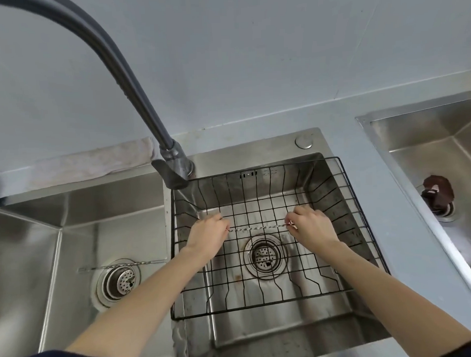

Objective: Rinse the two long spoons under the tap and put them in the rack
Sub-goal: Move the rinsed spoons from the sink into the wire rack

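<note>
At the centre of the frame, 1 long twisted spoon (258,227) is held level over the wire rack (345,189), its long axis running left to right. The left hand (207,237) is pinched on 1 end and the right hand (310,226) on the other, fingers pressed together around the thin shaft. The spoon lies directly above the rack grid, so a straight lowering seems all that is needed. The 2nd spoon (122,265) is seen in the left basin (29,241), nearer the left hand.
</note>
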Available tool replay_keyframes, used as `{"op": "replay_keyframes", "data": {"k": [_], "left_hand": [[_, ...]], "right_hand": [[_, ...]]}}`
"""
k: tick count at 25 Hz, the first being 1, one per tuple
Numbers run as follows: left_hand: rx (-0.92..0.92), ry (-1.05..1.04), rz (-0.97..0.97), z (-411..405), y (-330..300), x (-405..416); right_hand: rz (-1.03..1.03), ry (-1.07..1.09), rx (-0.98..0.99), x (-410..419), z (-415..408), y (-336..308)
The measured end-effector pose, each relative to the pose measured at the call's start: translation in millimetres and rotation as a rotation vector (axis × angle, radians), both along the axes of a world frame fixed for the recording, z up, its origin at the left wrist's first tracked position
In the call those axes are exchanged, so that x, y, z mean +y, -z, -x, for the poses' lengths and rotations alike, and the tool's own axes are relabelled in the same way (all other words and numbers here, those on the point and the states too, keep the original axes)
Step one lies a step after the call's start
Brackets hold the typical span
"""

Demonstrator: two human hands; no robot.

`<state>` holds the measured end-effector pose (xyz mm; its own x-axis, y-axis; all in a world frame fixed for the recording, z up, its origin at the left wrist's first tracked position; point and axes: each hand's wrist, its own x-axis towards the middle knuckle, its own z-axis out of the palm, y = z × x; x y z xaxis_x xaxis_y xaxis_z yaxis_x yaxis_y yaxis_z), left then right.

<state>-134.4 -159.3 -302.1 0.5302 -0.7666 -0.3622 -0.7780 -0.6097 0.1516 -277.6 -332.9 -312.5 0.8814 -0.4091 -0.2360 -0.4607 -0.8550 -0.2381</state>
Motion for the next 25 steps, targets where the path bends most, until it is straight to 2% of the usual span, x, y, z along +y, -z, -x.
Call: {"op": "replay_keyframes", "data": {"k": [6,14,21,25], "left_hand": [[-0.050,0.000,0.094,-1,-23,17],[-0.133,-0.102,0.242,1,-60,92],[-0.146,-0.233,0.110,-18,-67,188],[-0.128,-0.255,0.032,-36,-62,238]], "right_hand": [[0.033,-0.025,0.083,16,-6,-30],[0.054,-0.104,0.033,99,-21,-85],[-0.013,-0.215,-0.074,190,-61,-102],[-0.060,-0.232,-0.053,240,-87,-95]]}}
